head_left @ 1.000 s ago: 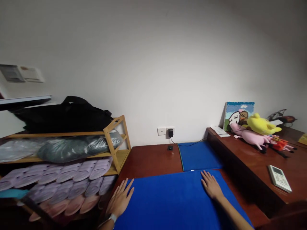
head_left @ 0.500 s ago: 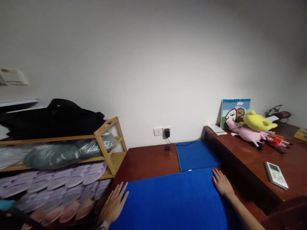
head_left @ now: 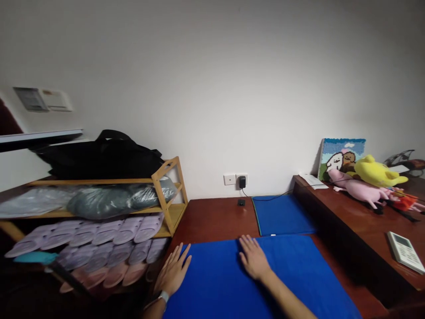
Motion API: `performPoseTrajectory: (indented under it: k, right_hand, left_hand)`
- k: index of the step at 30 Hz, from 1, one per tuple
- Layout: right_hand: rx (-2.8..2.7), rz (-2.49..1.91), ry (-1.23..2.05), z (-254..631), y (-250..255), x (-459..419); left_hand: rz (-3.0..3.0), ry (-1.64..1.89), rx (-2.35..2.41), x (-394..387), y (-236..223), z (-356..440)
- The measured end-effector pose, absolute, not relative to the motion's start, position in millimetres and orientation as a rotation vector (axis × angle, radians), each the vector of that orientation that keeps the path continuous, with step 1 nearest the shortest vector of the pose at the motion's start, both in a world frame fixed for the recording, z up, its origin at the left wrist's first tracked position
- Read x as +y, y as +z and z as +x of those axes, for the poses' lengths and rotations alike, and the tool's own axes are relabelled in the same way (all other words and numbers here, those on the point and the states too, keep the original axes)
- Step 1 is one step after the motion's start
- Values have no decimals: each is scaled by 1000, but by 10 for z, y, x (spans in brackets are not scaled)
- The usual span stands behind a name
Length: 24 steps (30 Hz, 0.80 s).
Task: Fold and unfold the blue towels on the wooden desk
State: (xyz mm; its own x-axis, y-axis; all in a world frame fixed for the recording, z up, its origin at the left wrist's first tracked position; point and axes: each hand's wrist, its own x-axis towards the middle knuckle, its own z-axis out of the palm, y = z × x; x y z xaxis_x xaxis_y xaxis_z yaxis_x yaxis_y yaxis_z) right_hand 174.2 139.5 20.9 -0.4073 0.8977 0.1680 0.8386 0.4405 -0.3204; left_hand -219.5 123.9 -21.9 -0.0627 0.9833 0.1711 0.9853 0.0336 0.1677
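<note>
A large blue cloth (head_left: 215, 283) is spread flat over the reddish-brown wooden surface (head_left: 215, 217). My left hand (head_left: 173, 269), with a watch on its wrist, lies flat at the cloth's left edge, fingers stretched out. On the cloth near its far edge, my right hand (head_left: 254, 259) rests palm down with fingers extended. Neither hand holds anything. Just beyond the cloth's far edge lies a smaller blue cloth (head_left: 283, 215) with a green border.
A wooden shoe rack (head_left: 171, 212) with slippers (head_left: 149, 227) and a black bag (head_left: 109, 157) stands at left. Right, a raised ledge holds plush toys (head_left: 375, 173), a picture (head_left: 343, 155) and a remote (head_left: 405, 251). A black plug (head_left: 242, 181) sits in the wall socket.
My right hand has slid leftward from the cloth's far right corner to its middle. The left hand stays at the left edge. The view has turned a little to the left.
</note>
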Motion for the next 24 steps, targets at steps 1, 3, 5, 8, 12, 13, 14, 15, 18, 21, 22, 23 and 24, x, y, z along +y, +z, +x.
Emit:
performPoseTrajectory:
  k: [1,3,5,8,12,13,14,15,18,21,22,23,24]
  right_hand:
    - [-2406,-1434,333,1552,182,1383]
    - [-2423,-1410,423,1375,139,1376]
    - [-2413,-1467,440,1469,115,1382]
    - [-2370,-1605,387,1998,88,1380]
    - [-2254,-1844,281,3005,23,1359]
    - [-2221,-1915,255,3252,3,1361]
    - [-2188,-1988,230,3483,-17,1367]
    - [-2156,-2061,207,3694,-37,1378]
    - [-2064,-2226,152,4171,-103,1427]
    - [-2021,-2265,135,4396,-185,1473]
    - [-2018,-2268,134,4424,-212,1484]
    - [-2020,-2269,130,4436,-236,1492]
    - [-2020,-2272,124,4438,-255,1498]
  left_hand:
    - [-2145,-376,-2252,1241,-218,-2198]
    - [-2146,-380,-2245,1246,-224,-2209]
    - [-2144,-384,-2237,1256,-237,-2223]
    - [-2148,-374,-2228,1275,-257,-2247]
    - [-2164,-373,-2224,1305,-282,-2273]
    - [-2163,-380,-2225,1313,-288,-2276]
    - [-2160,-387,-2227,1320,-293,-2279]
    - [-2155,-391,-2228,1327,-298,-2280]
    - [-2139,-382,-2225,1339,-299,-2279]
    - [-2139,-373,-2226,1333,-286,-2275]
    - [-2142,-373,-2228,1328,-280,-2273]
    - [-2144,-376,-2230,1323,-274,-2271]
    - [-2144,-382,-2231,1317,-268,-2268]
